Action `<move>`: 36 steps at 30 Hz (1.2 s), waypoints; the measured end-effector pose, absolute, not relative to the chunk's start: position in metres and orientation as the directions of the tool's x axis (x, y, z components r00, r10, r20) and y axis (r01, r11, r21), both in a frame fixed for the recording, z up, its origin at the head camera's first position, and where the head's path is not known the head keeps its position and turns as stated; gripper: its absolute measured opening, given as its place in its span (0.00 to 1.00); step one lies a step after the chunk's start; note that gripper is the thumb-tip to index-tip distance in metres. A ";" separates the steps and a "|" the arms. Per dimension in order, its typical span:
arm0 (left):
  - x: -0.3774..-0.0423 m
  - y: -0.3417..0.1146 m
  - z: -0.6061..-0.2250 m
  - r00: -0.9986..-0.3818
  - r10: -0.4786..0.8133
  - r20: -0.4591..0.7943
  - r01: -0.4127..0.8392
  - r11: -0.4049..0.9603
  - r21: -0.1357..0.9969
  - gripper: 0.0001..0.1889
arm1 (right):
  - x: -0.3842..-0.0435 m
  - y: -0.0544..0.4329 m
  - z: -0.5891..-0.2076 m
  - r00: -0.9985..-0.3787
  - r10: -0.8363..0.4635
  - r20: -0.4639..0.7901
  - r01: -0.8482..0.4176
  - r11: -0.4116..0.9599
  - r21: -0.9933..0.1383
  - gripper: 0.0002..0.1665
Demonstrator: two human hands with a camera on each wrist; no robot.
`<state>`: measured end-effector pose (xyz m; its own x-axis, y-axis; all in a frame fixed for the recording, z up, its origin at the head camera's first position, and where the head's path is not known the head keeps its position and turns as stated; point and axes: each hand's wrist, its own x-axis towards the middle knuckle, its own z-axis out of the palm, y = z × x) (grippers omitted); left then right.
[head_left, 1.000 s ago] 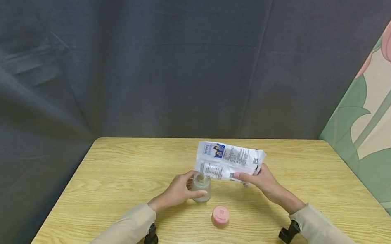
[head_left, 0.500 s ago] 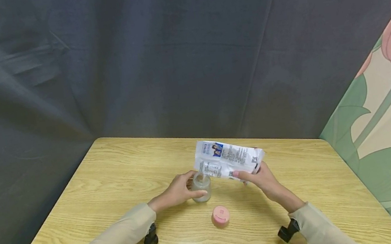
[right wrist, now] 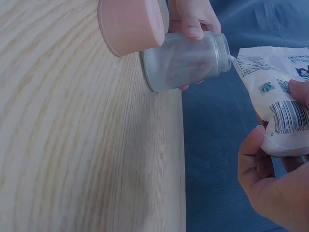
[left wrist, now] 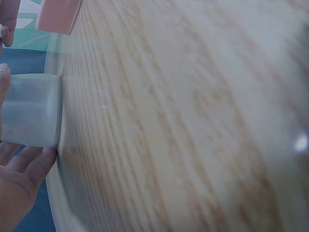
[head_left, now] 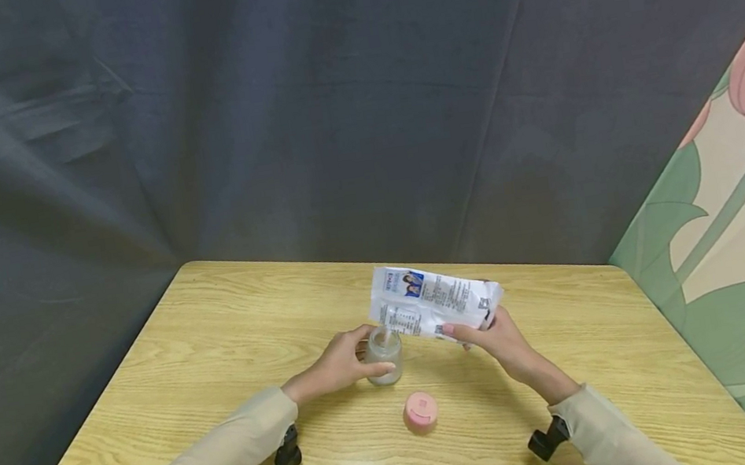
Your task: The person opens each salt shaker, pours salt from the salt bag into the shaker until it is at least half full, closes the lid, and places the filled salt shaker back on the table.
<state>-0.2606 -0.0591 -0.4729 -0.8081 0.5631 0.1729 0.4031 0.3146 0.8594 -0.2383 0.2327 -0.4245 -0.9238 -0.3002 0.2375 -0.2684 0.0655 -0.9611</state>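
Gripped the clear jar (head_left: 388, 351) in the curled left hand (head_left: 337, 364), just below centre of the head view. Pinched the white packet (head_left: 435, 301) in the right hand (head_left: 505, 347), right of centre, tipping white contents (right wrist: 233, 58) into the jar. Had the pink lid (head_left: 420, 410) on the table (head_left: 216, 342), lower centre.

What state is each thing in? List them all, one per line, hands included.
Jar: upright, uncapped, cloudy; fill level unclear.
White packet: opened, tilted toward the jar's mouth.
White stream: running from the packet's corner into the jar.
Pink lid: off the jar, flat on the table.
Left hand: gripping the jar.
Right hand: holding the packet.
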 end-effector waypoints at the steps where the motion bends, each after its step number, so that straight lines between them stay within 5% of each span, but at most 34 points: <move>1: -0.261 -0.059 -0.473 -0.808 0.562 0.173 0.403 0.315 0.859 0.30 | -0.238 0.233 -0.424 -0.923 -0.302 0.239 -0.270 0.065 -0.961 0.21; 36: -0.260 -0.058 -0.474 -0.814 0.558 0.161 0.393 0.327 0.859 0.31 | -0.237 0.235 -0.422 -0.913 -0.325 0.248 -0.281 0.058 -0.958 0.21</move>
